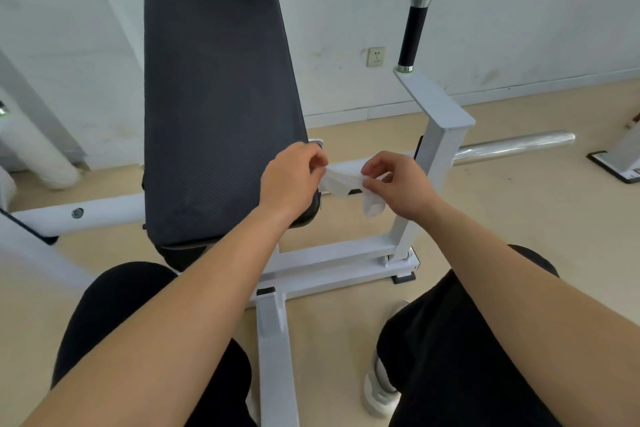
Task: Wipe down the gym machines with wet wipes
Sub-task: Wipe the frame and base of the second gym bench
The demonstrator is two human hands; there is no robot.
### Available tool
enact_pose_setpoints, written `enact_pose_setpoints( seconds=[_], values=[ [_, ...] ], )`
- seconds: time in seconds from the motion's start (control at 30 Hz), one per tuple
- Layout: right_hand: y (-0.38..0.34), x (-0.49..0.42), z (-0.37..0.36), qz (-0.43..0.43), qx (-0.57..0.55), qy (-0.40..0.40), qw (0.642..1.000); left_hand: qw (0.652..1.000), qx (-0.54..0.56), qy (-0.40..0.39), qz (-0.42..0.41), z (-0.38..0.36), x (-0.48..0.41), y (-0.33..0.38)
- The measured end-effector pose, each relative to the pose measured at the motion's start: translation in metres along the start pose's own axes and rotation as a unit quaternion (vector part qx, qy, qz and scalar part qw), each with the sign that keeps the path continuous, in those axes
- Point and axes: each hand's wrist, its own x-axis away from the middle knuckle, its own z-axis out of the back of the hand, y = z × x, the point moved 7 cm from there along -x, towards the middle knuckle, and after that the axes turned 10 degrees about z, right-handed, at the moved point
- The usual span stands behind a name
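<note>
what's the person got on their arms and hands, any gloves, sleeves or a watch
Nothing worn there: the left hand and right hand are ungloved, with no ring, watch or band showing, and both forearms are bare to the frame edge, so no sleeves appear. Black trousers cover the legs.

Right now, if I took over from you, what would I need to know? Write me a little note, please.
Left hand pinches one end of the wet wipe; right hand pinches the other, stretching it beside the lower corner of the black pad.
Done: wipe is in hand. Whether anything is wiped yet, I cannot tell.
Left: wipe the pad, the white frame and the black handle.
</note>
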Motion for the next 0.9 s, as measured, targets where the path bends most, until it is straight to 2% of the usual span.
enact_pose_setpoints(
  seconds=[0.23, 0.37, 0.47, 0.57, 0.67, 0.8, 0.9],
  values=[
    [0.064, -0.047, -0.005, -0.006, 0.137, 0.094, 0.986, 0.977, -0.163, -0.082, -0.115, -0.08, -0.077, 0.034],
    [0.09, -0.048, -0.035, 0.042, 0.167, 0.104, 0.98, 0.921, -0.327, -0.158, -0.139, -0.122, -0.086, 0.037],
    [0.095, -0.037, -0.061, 0.091, 0.169, 0.108, 0.975, 0.921, -0.327, -0.169, -0.129, -0.131, -0.088, 0.033],
    [0.092, -0.033, -0.079, 0.118, 0.208, 0.1, 0.966, 0.912, -0.337, -0.162, -0.17, -0.132, -0.086, 0.032],
    [0.093, -0.032, -0.082, 0.118, 0.284, 0.099, 0.946, 0.898, -0.352, -0.194, -0.179, -0.133, -0.091, 0.03],
    [0.105, -0.028, -0.082, 0.137, 0.36, 0.054, 0.921, 0.902, -0.305, -0.263, -0.155, -0.147, -0.101, 0.021],
    [0.112, -0.022, -0.085, 0.12, 0.388, 0.04, 0.913, 0.91, -0.257, -0.295, -0.138, -0.164, -0.108, 0.019]
  ],
)
